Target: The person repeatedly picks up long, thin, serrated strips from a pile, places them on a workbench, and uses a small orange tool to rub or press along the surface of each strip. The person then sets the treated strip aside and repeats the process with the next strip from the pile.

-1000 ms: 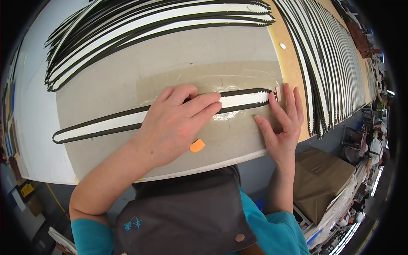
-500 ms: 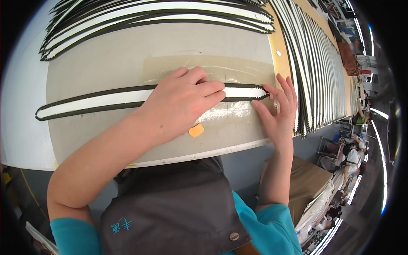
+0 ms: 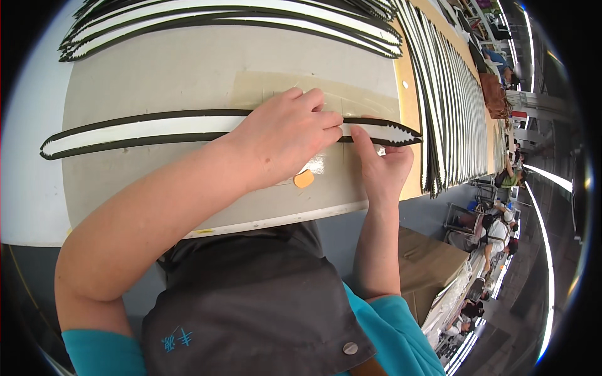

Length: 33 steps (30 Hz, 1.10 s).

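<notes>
A long white strip with black edging (image 3: 150,127) runs left to right across the grey mat, its toothed right end coming to a point. My left hand (image 3: 285,141) presses on it right of its middle, fingers bent and closed over it. At the strip's right end, my right hand (image 3: 384,169) grips it, thumb on top and fingers underneath, partly hidden; this end appears lifted off the mat. A small orange piece (image 3: 304,179) lies on the mat just below my left hand.
Similar strips are piled along the far edge (image 3: 232,19). Many more lie side by side in a row (image 3: 448,106) on the right. A clear film patch (image 3: 251,88) covers part of the grey mat (image 3: 157,75). The table's near edge (image 3: 282,219) runs before my apron.
My right hand has gone from spread fingers around the strip's tip to gripping it farther in. The right end now looks raised. My left hand stays on the strip. The view has shifted slightly.
</notes>
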{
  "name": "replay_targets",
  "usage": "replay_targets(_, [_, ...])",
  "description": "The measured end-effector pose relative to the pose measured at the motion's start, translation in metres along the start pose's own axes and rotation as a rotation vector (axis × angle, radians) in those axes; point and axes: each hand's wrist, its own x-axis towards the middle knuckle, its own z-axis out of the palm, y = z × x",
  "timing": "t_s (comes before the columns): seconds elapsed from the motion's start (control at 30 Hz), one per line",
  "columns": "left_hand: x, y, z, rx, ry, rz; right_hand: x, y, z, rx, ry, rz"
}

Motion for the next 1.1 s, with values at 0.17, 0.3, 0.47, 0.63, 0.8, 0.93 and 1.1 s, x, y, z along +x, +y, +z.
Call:
replay_targets(0.17, [0.0,-0.003,0.002,-0.028,0.008,0.002,0.001,0.002,0.003,-0.309,0.011,-0.143])
replay_targets(0.3, [0.0,-0.008,0.007,-0.107,0.081,0.012,0.004,-0.003,0.008,-0.455,0.006,-0.188])
replay_targets(0.47, [0.0,-0.014,0.008,-0.255,0.093,-0.02,0.001,-0.007,0.012,-0.68,0.005,-0.422])
replay_targets(0.63, [0.0,-0.012,0.004,-0.565,0.19,-0.216,-0.003,-0.01,0.017,-0.831,0.013,-0.551])
replay_targets(0.8, [0.003,-0.011,-0.003,-0.74,0.173,-0.305,-0.016,-0.033,0.012,-0.957,-0.207,-0.551])
replay_targets(0.93, [0.005,-0.019,-0.001,-0.836,0.132,-0.332,-0.022,-0.033,0.003,-0.93,-0.298,-0.502])
replay_targets(1.1, [0.003,-0.023,-0.003,-0.836,0.148,-0.273,-0.023,-0.031,-0.003,-0.877,-0.34,-0.512])
